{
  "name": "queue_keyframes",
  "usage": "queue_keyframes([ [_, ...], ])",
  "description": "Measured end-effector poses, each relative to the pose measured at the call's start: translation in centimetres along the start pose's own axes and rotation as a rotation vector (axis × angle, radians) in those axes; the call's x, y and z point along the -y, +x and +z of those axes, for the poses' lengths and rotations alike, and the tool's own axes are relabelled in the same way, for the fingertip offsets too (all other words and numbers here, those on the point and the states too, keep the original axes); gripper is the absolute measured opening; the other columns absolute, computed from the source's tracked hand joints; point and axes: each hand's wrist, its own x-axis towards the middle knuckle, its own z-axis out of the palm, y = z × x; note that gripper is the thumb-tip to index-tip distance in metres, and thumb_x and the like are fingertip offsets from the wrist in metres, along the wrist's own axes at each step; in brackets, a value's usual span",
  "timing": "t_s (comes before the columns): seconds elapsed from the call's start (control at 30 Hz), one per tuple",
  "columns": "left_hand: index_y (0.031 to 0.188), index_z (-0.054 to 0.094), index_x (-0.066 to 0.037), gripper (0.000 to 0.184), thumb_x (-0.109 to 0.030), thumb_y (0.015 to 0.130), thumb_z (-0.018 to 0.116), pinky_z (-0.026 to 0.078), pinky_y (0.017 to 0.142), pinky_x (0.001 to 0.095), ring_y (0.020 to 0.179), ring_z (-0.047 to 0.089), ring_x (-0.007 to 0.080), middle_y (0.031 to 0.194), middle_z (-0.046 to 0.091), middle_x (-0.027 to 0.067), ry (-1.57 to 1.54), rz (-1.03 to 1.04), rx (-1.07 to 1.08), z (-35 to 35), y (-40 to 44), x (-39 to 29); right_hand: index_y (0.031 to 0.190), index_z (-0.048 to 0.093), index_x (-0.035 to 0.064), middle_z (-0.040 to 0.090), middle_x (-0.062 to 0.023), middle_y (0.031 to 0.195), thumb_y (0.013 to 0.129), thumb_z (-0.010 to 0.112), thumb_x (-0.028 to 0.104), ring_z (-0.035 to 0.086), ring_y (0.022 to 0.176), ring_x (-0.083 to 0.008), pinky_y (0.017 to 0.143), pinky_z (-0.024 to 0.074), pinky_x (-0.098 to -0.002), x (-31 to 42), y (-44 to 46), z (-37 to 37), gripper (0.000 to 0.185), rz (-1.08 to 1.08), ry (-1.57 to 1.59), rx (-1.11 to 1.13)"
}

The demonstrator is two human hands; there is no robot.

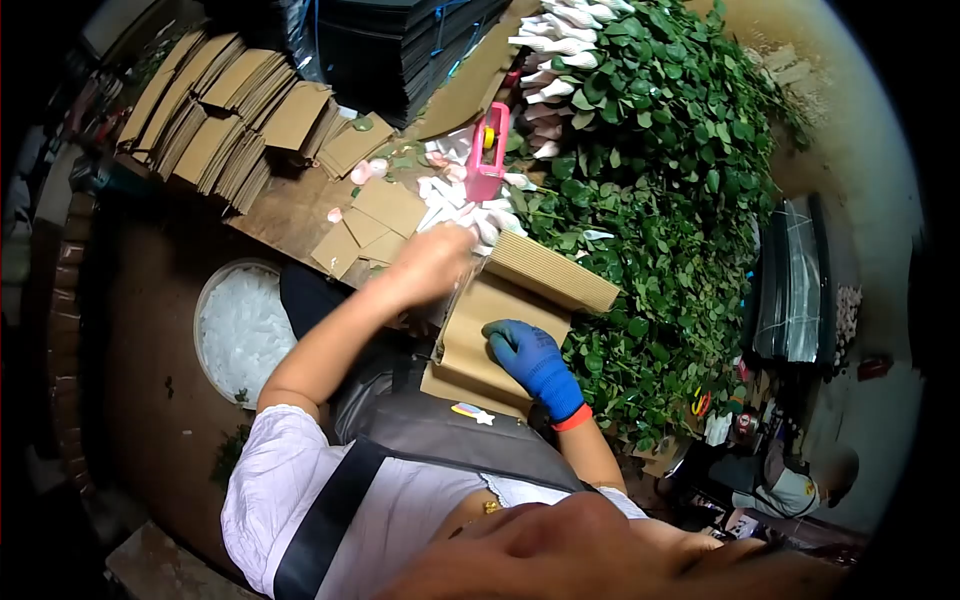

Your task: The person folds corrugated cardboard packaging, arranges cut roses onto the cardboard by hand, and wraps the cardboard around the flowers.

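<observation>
A sheet of brown corrugated cardboard lies bent open in front of my body, its ribbed flap raised on the far side. My right hand, in a blue knit glove with an orange cuff, rests on the sheet with curled fingers, holding it down. My bare left hand is at the sheet's upper left corner; its fingers are smeared by motion, and whether they hold anything is unclear. Just beyond it stands a pink tape dispenser with a yellow hub, among white netted flower buds.
Leafy green stems with white-sleeved heads are heaped to the right. Stacked cardboard pieces and loose flat ones lie left. A tub of white sleeves is on the floor. Another person is far right.
</observation>
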Motion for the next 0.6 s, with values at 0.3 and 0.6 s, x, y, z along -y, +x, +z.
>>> queue_keyframes([
  [0.3,0.149,0.041,-0.014,0.074,-0.001,0.079,0.063,0.044,0.108,0.0455,0.133,0.047,0.0404,0.15,0.044,0.0164,0.457,-0.162,0.295,-0.9,0.7,22.1,0.108,0.071,0.0124,0.071,-0.0134,0.108,0.092,0.06,0.028,0.067,0.1,-0.0331,0.089,0.0525,-0.0424,0.4,-0.1,-0.3,0.025,0.001,-0.003,-0.007],
  [0.6,0.151,0.037,-0.019,0.089,-0.007,0.073,0.077,0.043,0.11,0.0415,0.132,0.05,0.0373,0.15,0.044,0.0169,0.268,-0.231,0.544,-3.8,4.0,22.7,0.107,0.07,0.0104,0.071,-0.014,0.105,0.092,0.06,0.025,0.067,0.097,-0.0336,0.087,0.053,-0.042,0.1,-0.2,-0.1,0.024,-0.036,-0.016,-0.031],
])
